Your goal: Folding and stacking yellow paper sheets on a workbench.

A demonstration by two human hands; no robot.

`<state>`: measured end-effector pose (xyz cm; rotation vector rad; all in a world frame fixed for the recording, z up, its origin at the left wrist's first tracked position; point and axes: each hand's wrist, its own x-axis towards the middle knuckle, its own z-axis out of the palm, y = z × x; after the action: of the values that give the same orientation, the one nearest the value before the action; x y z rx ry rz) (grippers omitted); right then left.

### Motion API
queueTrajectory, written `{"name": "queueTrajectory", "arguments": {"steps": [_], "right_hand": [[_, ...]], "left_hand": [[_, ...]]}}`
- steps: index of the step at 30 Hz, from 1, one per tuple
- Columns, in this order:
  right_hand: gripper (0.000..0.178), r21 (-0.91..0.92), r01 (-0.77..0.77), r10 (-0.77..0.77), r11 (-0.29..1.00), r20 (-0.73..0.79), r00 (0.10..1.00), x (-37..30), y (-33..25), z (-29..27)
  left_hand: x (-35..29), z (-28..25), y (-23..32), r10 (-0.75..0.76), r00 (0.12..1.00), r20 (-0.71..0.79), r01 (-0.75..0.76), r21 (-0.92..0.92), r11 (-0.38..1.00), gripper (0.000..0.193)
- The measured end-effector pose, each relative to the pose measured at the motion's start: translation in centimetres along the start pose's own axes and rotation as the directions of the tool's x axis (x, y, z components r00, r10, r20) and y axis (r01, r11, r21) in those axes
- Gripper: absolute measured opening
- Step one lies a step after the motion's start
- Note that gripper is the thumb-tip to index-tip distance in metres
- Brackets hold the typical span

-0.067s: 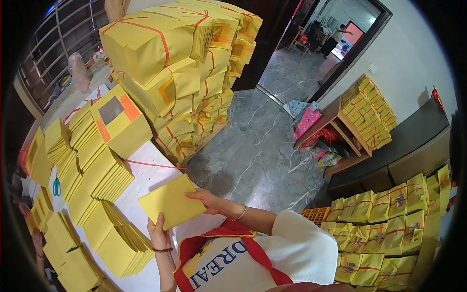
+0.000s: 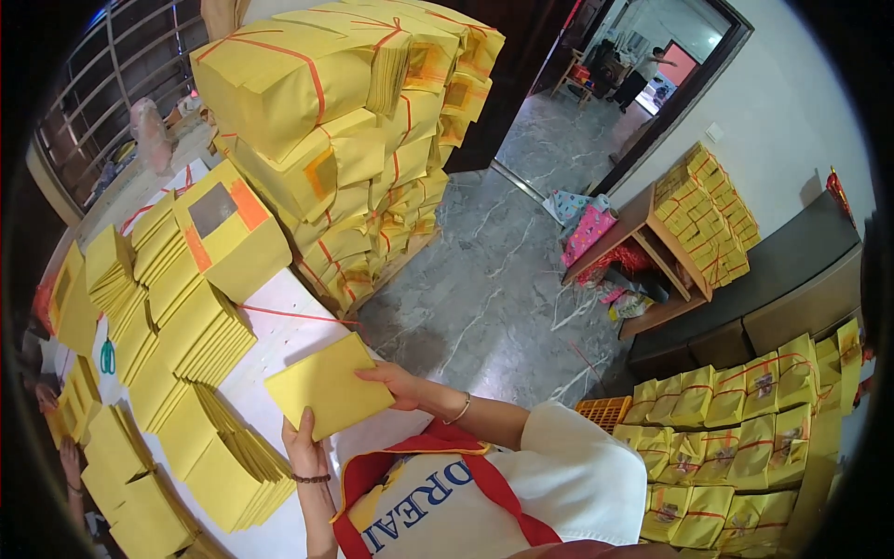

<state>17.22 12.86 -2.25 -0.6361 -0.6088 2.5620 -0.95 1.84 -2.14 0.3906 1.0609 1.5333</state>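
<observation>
Between my hands, above the near edge of the white table (image 2: 368, 436), is a flat yellow paper packet (image 2: 328, 387). My left hand (image 2: 304, 445) grips its lower edge, thumb on top. My right hand (image 2: 395, 384) pinches the right edge, thumb also on top; the fingers underneath are hidden. To the left, fanned stacks of yellow paper (image 2: 219, 456) lie in rows on the table. Behind them sits a yellow paper block (image 2: 247, 256) with orange patches and a grey square on top. A red string (image 2: 293, 315) runs from near it across the white surface.
A tall pile of yellow bundles (image 2: 289, 88) tied in red stands beyond the table. Green scissors (image 2: 108, 356) lie among the stacks. Another person's hand (image 2: 71, 463) shows at the left rim. More bundles (image 2: 722, 456) and an orange crate (image 2: 603, 413) are at right, near a wooden shelf (image 2: 643, 252).
</observation>
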Motion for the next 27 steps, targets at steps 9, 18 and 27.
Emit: {"name": "queueTrajectory", "arguments": {"steps": [9, 18, 27], "right_hand": [[0.045, -0.001, 0.038, -0.038, 0.999, 0.039, 0.999, 0.6, 0.6, -0.5], [0.042, 0.057, 0.011, -0.013, 0.998, 0.035, 0.999, 0.8, 0.4, -0.4], [0.041, 0.056, 0.042, -0.044, 0.998, 0.035, 0.998, 0.5, 0.1, 0.4]], "left_hand": [[0.0, 0.1, -0.2, -0.009, 0.999, -0.053, 0.008, -0.02, 1.0, 0.034], [-0.5, 1.2, 0.6, 0.045, 0.994, -0.097, -0.042, 0.036, 0.998, 0.036], [-1.0, 1.7, 1.2, 0.142, 0.986, -0.089, -0.132, 0.116, 0.984, 0.04]]}}
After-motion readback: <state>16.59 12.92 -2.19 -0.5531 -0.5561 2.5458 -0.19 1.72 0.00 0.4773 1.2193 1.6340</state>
